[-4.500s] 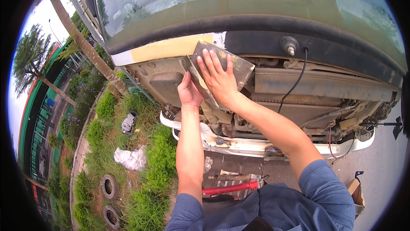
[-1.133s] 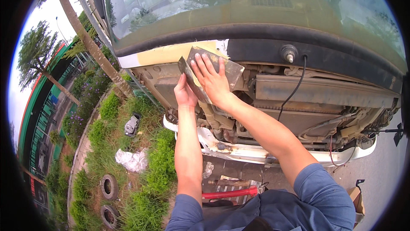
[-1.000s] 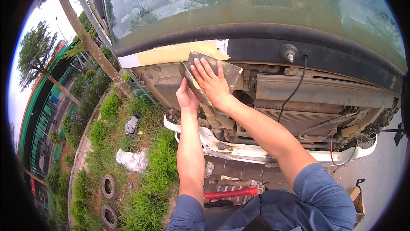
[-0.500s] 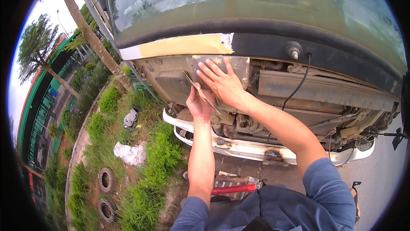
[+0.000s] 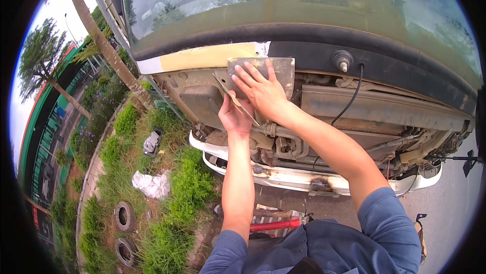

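Observation:
My left hand (image 5: 236, 117) grips a thin flat plate (image 5: 226, 91), seen nearly edge-on, with tan smears along it. Close beside it, my right hand (image 5: 263, 89) holds a dark, rectangular flat sheet (image 5: 284, 71), its fingers spread over the face; the thumb is hidden. The sheet's upper edge overlaps the front bodywork strip below the windscreen, at the end of a yellow patch (image 5: 207, 56) bordered by white. Black finish (image 5: 309, 49) covers the strip farther right. What lies behind the sheet is hidden.
Below the strip the vehicle's front is open, showing a metal crossbeam (image 5: 374, 103) and pipes. A scorched white bumper (image 5: 283, 177) runs beneath. A black cable (image 5: 357, 89) hangs near a wiper spindle (image 5: 343, 62). Left, on grass, lie tyres (image 5: 125, 216) and a white plastic bag (image 5: 151, 184).
My right hand has raised the dark sheet slightly, so it now covers the yellow patch's end. My left hand still grips the thin plate close by. The whole view has shifted a little.

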`<move>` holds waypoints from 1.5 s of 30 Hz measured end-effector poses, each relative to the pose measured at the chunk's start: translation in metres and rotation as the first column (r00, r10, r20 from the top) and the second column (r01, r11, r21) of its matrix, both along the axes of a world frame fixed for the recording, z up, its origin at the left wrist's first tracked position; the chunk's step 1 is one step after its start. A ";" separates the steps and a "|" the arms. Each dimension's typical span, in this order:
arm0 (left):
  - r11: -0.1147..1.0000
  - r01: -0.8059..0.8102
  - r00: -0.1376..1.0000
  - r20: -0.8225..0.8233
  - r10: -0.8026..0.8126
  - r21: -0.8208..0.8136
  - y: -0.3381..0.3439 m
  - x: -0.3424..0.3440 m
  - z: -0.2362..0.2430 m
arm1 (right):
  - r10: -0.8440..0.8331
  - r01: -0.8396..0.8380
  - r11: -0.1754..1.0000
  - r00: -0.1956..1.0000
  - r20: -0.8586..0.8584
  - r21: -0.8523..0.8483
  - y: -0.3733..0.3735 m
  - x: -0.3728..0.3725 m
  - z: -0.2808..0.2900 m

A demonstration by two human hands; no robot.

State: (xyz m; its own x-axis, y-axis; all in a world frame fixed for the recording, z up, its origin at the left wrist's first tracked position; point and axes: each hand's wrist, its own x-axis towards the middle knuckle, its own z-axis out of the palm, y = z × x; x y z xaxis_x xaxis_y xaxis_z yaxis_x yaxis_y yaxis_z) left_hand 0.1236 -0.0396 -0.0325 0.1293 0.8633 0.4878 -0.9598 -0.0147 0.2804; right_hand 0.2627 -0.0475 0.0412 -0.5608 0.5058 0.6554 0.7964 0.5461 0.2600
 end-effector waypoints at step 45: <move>0.518 -0.705 0.709 -0.478 0.518 -0.484 -0.202 0.025 -0.045 | 0.434 -0.734 0.533 0.664 -0.609 -0.420 -0.135 0.085 -0.060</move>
